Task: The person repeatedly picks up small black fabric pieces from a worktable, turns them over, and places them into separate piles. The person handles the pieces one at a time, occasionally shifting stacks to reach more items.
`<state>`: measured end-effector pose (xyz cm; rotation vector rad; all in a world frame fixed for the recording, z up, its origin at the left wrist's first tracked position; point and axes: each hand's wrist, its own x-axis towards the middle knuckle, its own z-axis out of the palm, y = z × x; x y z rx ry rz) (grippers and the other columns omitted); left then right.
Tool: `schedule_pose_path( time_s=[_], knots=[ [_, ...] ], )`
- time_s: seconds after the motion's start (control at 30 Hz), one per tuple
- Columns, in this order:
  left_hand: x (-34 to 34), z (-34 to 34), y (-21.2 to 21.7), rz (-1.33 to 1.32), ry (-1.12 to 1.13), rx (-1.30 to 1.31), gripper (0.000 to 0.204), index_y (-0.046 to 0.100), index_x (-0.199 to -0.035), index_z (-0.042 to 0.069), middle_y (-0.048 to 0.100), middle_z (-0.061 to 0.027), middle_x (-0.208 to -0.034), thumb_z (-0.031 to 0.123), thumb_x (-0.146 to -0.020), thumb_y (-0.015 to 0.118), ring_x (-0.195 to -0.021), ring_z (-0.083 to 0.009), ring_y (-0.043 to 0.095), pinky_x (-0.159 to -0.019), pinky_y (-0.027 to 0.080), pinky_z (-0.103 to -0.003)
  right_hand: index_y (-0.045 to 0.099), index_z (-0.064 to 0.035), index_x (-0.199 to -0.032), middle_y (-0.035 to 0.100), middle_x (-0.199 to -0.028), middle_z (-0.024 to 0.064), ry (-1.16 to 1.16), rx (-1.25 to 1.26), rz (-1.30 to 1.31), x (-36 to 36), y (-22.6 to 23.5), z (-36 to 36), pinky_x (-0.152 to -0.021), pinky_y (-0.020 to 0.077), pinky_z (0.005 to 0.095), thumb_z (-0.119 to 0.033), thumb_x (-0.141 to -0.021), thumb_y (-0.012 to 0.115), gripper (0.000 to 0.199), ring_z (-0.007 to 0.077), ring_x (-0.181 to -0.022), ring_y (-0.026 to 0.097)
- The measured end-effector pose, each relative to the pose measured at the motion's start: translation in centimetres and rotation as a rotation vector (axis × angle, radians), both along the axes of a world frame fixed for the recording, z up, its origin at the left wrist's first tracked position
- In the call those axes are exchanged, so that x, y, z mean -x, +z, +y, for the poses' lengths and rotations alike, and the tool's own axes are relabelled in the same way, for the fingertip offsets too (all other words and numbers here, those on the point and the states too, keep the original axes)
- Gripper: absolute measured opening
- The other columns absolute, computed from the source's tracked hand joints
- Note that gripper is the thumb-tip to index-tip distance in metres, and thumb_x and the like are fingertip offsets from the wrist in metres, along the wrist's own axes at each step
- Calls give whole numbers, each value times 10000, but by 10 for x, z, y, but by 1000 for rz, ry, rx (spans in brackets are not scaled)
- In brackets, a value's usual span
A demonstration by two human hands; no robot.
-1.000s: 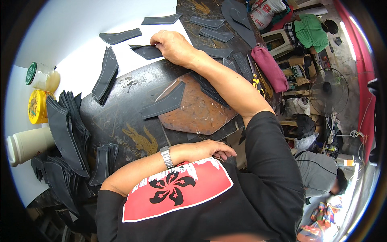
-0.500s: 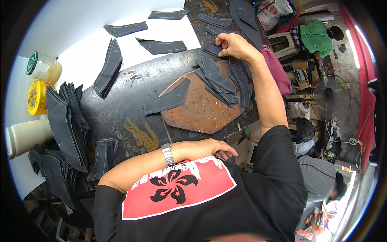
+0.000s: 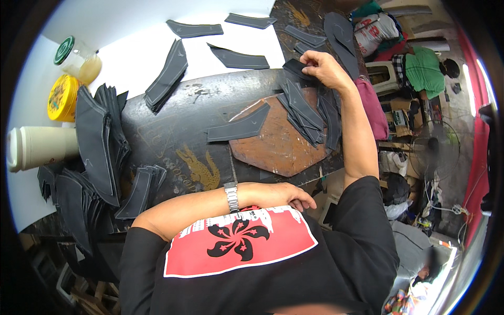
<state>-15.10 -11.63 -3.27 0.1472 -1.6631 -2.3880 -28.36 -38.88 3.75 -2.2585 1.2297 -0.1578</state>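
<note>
My right hand (image 3: pixel 326 69) reaches across the table to its far right part, thumb and fingers pinched on a black cut piece (image 3: pixel 295 68). Just below it, a loose pile of curved black pieces (image 3: pixel 299 105) with pale outlines lies partly on a brown wooden board (image 3: pixel 278 144). One more black piece (image 3: pixel 239 126) lies across the board's left edge. My left hand (image 3: pixel 286 195), below a metal watch, rests near the table's front edge with nothing in it, fingers loosely extended.
Several black pieces (image 3: pixel 239 58) lie on a white sheet (image 3: pixel 199 46). Thick stacks (image 3: pixel 97 147) stand at left beside a cream tumbler (image 3: pixel 47 147), a yellow tub (image 3: pixel 64 98) and a glass jar (image 3: pixel 81 62). At right are a fan (image 3: pixel 434 147) and a person in green (image 3: pixel 424 71).
The whole view has shifted, so the table sits further right in it. The piece in my right hand now looks tilted up at its edge. My left hand stays at the table's front.
</note>
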Motion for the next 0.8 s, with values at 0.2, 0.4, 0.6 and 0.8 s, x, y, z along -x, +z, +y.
schedule_pose_path(
  time_s=[0.2, 0.4, 0.6, 0.8],
  knots=[
    [0, -1, 1, -22, -21, 3, 628, 488, -1433, 82, 519, -130, -1397, 40, -844, 701, -1225, -231, 564, -1058, 471, -353, 644, -1, -1107, 629, -909, 13, 7, -25, -115, -42, -9, -3, -805, 468, 259, -64, -885, 663, 232, 112, -855, 569],
    [1, 0, 1, 3, -4, 0, 629, 497, -1425, 76, 537, -126, -1388, 42, -835, 712, -1195, -230, 581, -1040, 479, -351, 658, -29, -1187, 710, -1008, 188, 128, 8, -96, -76, -12, 14, -850, 524, 368, -168, -739, 833, 500, 273, -933, 685],
    [0, -2, 2, 3, -5, 8, 601, 497, -1421, 74, 559, -133, -1376, 60, -854, 696, -1228, -255, 579, -1058, 477, -369, 664, 22, -1185, 706, -1064, 229, 105, -45, 8, -94, -6, 13, -891, 519, 377, -191, -750, 824, 510, 312, -981, 691],
    [-1, -1, 4, -6, 1, 20, 590, 503, -1418, 77, 555, -133, -1380, 52, -860, 694, -1227, -252, 579, -1059, 476, -368, 649, 42, -1219, 690, -1146, 239, 122, -16, -5, -95, -15, 12, -942, 509, 382, -199, -753, 824, 553, 340, -1053, 679]
  ],
)
